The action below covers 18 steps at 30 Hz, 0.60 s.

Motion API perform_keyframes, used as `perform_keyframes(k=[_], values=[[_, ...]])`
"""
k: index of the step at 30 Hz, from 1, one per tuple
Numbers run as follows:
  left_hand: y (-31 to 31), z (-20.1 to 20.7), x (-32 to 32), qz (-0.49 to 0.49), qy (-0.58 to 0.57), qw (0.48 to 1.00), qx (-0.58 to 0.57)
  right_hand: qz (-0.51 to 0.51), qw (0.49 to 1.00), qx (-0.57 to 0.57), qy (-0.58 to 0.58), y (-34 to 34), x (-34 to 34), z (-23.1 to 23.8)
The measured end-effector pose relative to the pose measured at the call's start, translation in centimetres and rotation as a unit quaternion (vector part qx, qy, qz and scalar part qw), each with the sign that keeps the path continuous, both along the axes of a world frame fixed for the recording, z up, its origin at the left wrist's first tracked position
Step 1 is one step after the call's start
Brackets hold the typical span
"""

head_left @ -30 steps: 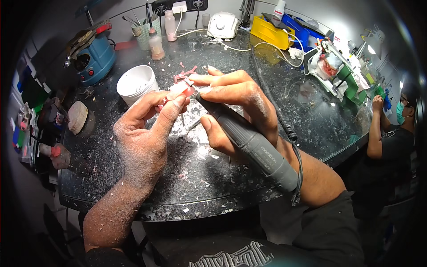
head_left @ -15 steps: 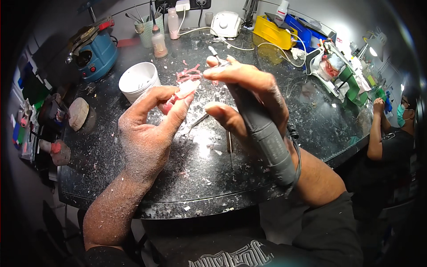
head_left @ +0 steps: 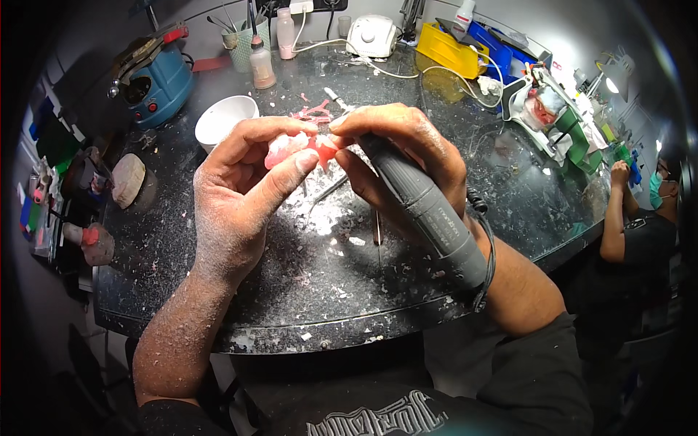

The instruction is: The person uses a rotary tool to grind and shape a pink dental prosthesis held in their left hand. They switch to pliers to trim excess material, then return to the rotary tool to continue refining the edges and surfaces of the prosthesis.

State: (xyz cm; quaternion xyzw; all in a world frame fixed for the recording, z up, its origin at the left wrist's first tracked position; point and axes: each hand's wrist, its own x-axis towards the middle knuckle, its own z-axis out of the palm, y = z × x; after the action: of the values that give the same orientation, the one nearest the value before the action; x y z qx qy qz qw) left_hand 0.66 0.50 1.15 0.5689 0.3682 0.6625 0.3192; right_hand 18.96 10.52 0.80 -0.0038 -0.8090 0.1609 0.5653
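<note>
Black tabletop point(head_left: 509, 200), roomy toward right edge point(head_left: 563, 243), left hand point(head_left: 236, 196) pinching pink piece point(head_left: 285, 149), right hand point(head_left: 425, 142) curled round handpiece point(head_left: 429, 214)

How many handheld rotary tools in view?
1: the black handpiece in the right hand, held at an angle over the bench. Others may be hidden in the clutter at far left.

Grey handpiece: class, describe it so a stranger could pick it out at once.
Over the black table, find the right hand. It grips the slanting handpiece, whose dark grey body and trailing cord set it apart from the pink piece in the left hand.
</note>
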Motion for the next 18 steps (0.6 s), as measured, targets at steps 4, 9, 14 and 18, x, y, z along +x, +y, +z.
perform_keyframes(k=[4, 9, 14, 18], values=[[0.2, -0.2, -0.6, 0.034, 0.052, 0.998, 0.022, -0.005, 1.000, -0.017, -0.014, -0.6, 0.5, 1.1], [0.2, -0.2, -0.2, 0.097, 0.094, 0.990, 0.034, 0.060, 0.992, -0.114, -0.020, -1.9, 0.6, 0.5], [0.6, -0.8, -1.2, 0.142, 0.179, 0.970, 0.083, 0.068, 0.993, -0.095, 0.034, -1.3, -0.6, -0.6], [0.9, -1.0, -1.4, 0.136, 0.201, 0.962, 0.125, 0.078, 0.993, -0.093, -0.005, -1.4, -0.2, -0.2]])
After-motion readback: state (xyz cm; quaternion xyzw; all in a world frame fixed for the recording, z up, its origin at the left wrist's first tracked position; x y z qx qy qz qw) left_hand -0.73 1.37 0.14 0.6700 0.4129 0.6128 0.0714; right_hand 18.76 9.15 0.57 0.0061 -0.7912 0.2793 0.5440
